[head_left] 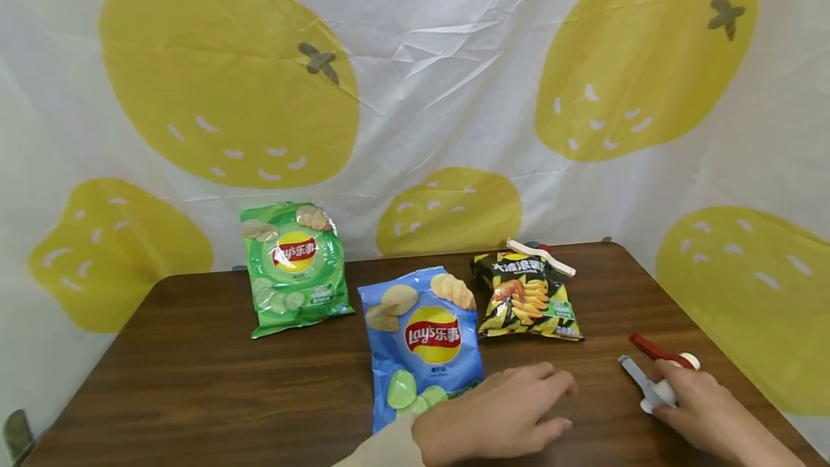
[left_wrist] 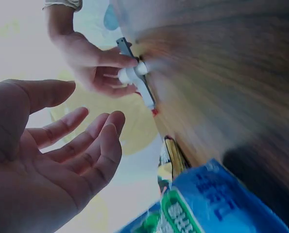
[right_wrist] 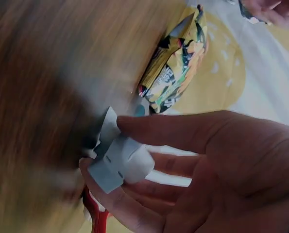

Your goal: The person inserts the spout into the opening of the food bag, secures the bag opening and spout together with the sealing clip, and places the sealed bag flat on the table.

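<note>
At the right of the table, my right hand (head_left: pixel 703 406) pinches a grey bag clip with a round white part (head_left: pixel 648 388) between thumb and fingers. In the right wrist view the grey clip (right_wrist: pixel 120 165) sits at the fingertips. My left hand (head_left: pixel 496 413) is held with relaxed, spread fingers and nothing in them, beside the lower right of a blue Lay's chip bag (head_left: pixel 424 348). A similar red bag clip (head_left: pixel 658 349) lies just beyond the right hand. Farther back, a black and yellow chip bag (head_left: pixel 525 301) has a white clip (head_left: pixel 541 256) across its top.
A green Lay's chip bag (head_left: pixel 295 269) stands at the back left, against the white cloth (head_left: pixel 447 42) printed with yellow fruit. The brown wooden table (head_left: pixel 214 380) ends at that cloth along the back and right.
</note>
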Demonstrator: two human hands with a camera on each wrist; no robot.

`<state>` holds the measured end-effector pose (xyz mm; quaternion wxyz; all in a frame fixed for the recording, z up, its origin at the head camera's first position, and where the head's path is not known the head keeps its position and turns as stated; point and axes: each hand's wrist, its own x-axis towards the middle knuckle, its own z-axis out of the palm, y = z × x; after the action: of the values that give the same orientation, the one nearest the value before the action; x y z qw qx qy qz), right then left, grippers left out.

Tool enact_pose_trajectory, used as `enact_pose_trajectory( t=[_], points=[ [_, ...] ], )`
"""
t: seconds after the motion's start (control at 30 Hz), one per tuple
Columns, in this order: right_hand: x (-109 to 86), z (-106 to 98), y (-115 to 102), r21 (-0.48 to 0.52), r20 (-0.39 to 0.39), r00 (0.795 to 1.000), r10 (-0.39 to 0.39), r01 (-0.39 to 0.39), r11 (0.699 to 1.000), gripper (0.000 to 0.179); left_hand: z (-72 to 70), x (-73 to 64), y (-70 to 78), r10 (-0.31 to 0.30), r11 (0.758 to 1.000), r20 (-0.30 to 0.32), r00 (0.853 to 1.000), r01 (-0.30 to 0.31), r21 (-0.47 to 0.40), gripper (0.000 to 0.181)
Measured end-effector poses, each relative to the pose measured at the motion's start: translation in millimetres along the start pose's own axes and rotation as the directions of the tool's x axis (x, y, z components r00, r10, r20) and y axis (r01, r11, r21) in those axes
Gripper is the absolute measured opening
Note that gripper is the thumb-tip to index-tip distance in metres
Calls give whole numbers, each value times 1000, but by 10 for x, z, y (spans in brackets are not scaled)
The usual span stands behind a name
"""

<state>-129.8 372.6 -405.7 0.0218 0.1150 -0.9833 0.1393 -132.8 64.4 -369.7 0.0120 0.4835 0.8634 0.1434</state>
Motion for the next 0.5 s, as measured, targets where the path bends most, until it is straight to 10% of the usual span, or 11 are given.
enact_pose_trajectory(
  t=[0.17, 0.5],
  points=[
    [43, 40, -136, 118, 11, 979, -203, 200, 973, 35, 51, 18, 2, -2, 1000, -66, 998, 3, 18, 31],
    [53, 11, -595, 216, -147, 851, -504, 525, 823, 52, 40, -75, -99, -47, 996, -225, 973, 27, -90, 42]
  ],
)
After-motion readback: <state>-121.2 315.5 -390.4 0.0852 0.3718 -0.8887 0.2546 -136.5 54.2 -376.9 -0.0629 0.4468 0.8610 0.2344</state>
